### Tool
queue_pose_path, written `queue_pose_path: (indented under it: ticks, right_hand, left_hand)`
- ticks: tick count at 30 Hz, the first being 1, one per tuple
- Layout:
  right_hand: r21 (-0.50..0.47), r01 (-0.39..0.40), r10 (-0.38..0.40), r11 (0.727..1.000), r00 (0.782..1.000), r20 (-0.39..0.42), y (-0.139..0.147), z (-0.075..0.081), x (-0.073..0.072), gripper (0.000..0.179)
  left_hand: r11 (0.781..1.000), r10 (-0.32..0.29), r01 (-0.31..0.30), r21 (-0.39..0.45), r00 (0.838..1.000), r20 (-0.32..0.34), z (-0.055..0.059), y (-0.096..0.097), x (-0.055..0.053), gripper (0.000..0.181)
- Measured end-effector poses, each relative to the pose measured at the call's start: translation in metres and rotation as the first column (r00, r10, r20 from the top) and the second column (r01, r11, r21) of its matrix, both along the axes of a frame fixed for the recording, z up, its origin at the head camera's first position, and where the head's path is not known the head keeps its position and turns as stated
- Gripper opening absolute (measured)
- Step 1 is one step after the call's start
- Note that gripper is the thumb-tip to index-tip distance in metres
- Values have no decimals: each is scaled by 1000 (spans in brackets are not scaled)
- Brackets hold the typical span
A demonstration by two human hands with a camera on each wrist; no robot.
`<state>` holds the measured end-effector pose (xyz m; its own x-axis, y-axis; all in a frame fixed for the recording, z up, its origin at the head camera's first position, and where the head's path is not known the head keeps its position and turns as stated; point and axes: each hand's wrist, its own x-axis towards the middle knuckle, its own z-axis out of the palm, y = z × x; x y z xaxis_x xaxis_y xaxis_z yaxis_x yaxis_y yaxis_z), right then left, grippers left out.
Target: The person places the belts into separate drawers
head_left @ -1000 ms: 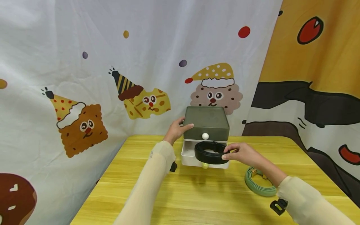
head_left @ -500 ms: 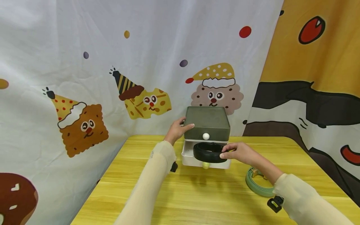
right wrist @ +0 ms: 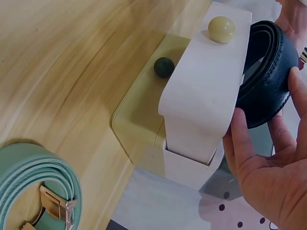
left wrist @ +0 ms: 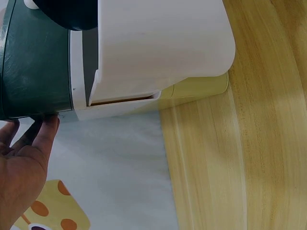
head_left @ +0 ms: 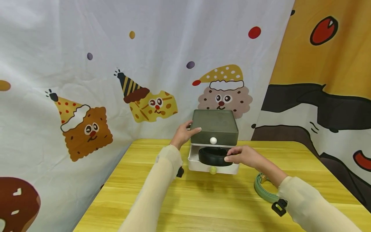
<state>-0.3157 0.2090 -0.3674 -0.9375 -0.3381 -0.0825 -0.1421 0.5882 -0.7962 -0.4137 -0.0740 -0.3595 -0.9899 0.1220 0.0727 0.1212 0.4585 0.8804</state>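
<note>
A coiled black belt [head_left: 213, 158] is held at its right side by my right hand [head_left: 244, 157], thumb in front and fingers behind. It sits over the pulled-out white drawer [head_left: 198, 165]; in the right wrist view the belt [right wrist: 273, 91] shows above the drawer's front wall, and whether it touches the drawer floor is hidden. My left hand [head_left: 182, 134] rests against the left side of the dark green top [head_left: 214, 121] of the small drawer chest, thumb at its upper edge. In the left wrist view its fingertips [left wrist: 48, 125] press on the green side.
A coiled light green belt [head_left: 262, 191] with a gold buckle lies on the wooden table [head_left: 203, 206], right of the chest, partly behind my right wrist. Below the white drawer is a yellow tier [right wrist: 139, 108] with a dark green knob [right wrist: 164, 67]. A printed curtain [head_left: 162, 64] hangs behind.
My right hand has moved slightly left, lowering the black belt down towards the open white drawer. My left hand keeps its place on the chest.
</note>
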Motion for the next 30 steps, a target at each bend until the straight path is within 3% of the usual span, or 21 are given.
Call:
queue_pose_path:
  ticks: [13,22,30]
  right_hand:
    - [-25,3,-3,1000,1000,-9,-9,-4,-8,39]
    - [-7,85,-85,996,996,3,-19,-5,-12,41]
    - [23,116,-115,993,992,-54,-26,-10,-15,36]
  left_hand:
    - [1000,-22,22,8,1000,-18,0,-2,1,82]
    - [1000,-21,21,2,1000,-13,0,-1,-2,82]
    - [1000,-20,20,9,1000,-14,1,-1,2,82]
